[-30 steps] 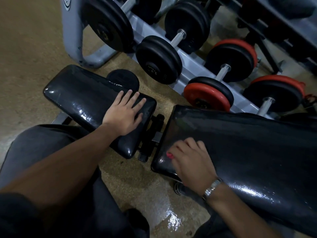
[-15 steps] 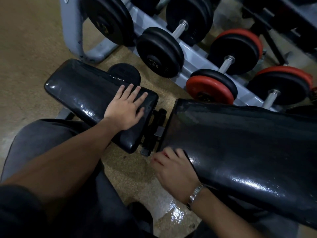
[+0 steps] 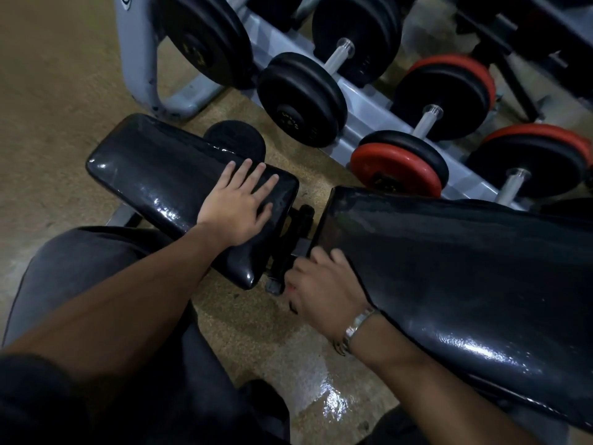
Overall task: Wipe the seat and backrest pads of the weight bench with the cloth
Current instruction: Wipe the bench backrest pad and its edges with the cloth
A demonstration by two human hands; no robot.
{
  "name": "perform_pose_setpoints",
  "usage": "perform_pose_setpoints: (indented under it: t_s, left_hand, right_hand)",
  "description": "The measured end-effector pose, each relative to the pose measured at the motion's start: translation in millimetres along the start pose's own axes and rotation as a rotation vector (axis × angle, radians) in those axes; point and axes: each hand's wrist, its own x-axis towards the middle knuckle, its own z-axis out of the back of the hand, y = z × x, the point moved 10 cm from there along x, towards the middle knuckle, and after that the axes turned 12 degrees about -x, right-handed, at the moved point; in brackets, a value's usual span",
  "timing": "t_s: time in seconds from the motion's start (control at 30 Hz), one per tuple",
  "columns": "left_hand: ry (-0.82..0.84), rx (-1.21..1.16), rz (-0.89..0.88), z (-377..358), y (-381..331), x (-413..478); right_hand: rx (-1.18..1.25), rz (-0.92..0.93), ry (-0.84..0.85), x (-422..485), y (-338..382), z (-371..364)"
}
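The black glossy seat pad (image 3: 154,168) lies at the left, and the larger black backrest pad (image 3: 465,268) stretches away to the right. My left hand (image 3: 239,207) rests flat on the seat pad's right end, fingers spread. At the near left corner of the backrest pad, my right hand (image 3: 324,287) is curled, blurred by motion, and partly off the pad's edge. Only a small red bit of the cloth (image 3: 291,286) peeks out under its fingers; the hand hides the remainder.
A black hinge bracket (image 3: 295,232) joins the two pads. Behind them a grey rack (image 3: 362,114) holds several black and red dumbbells (image 3: 398,168). A black disc (image 3: 237,139) lies on the tan floor. A wet patch (image 3: 333,403) shines near my legs.
My right hand slid down and left across the backrest pad, from its surface to its near left corner. My left hand stayed flat on the seat pad.
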Motion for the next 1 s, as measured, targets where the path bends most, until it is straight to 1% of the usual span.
perform_pose_setpoints:
  t_s: [0.1, 0.13, 0.23, 0.27, 0.33, 0.43, 0.47, 0.57, 0.6, 0.67, 0.73, 0.77, 0.8, 0.9, 0.93, 1.0]
  left_hand:
    - [-0.012, -0.013, 0.002, 0.0, 0.3, -0.3]
    - [-0.015, -0.016, 0.002, 0.4, 0.2, -0.5]
    - [-0.012, -0.015, 0.000, -0.2, -0.4, -0.5]
    - [-0.012, -0.015, 0.001, -0.3, 0.1, -0.2]
    - [-0.014, -0.018, 0.001, -0.6, 1.3, 0.2]
    - [-0.016, -0.020, 0.002, -2.1, 1.8, 0.3]
    - [-0.014, -0.019, 0.002, -2.4, 1.9, 0.1]
    - [-0.014, -0.024, 0.002, -1.7, 1.3, -0.1]
    - [-0.014, -0.023, 0.003, -1.4, 1.4, 0.0]
    - [-0.016, -0.023, 0.004, -1.4, 1.6, 0.3]
    - [-0.020, -0.023, 0.004, -1.8, 1.6, 0.8]
    - [-0.020, -0.023, 0.005, -2.3, 1.9, 0.8]
    - [-0.018, -0.023, 0.007, -2.3, 2.2, 0.9]
    - [-0.014, -0.026, 0.005, -2.1, 1.6, 0.6]
    - [-0.014, -0.025, 0.006, -1.9, 1.7, 0.7]
    - [-0.016, -0.026, 0.004, -1.8, 1.5, 0.9]
  right_hand:
    - [-0.049, -0.120, 0.049, 13.7, -12.7, -1.7]
    - [-0.054, -0.108, 0.062, 14.6, -7.9, -4.3]
    - [-0.026, 0.054, 0.055, 7.0, 14.6, -10.3]
    - [0.003, 0.074, 0.047, 6.3, 11.8, -9.0]
    - [0.019, 0.014, 0.047, 12.8, -8.0, -6.2]
    - [-0.053, -0.174, 0.062, 27.0, -37.8, -1.6]
    - [-0.068, -0.172, 0.085, 28.9, -36.8, -3.5]
    - [-0.008, 0.030, 0.157, 23.5, -16.1, -11.4]
    - [0.022, 0.049, 0.192, 23.9, -19.7, -11.1]
    - [0.039, -0.027, 0.183, 36.1, -42.7, -8.4]
    - [-0.040, -0.155, 0.132, 50.9, -66.4, -4.9]
    - [-0.080, -0.192, 0.136, 56.1, -70.9, -6.1]
    - [-0.099, -0.186, 0.161, 59.5, -68.7, -9.3]
    - [-0.023, -0.034, 0.242, 55.3, -49.6, -20.3]
    - [0.024, -0.017, 0.254, 54.3, -50.8, -19.6]
    - [0.060, -0.064, 0.221, 59.2, -65.9, -18.0]
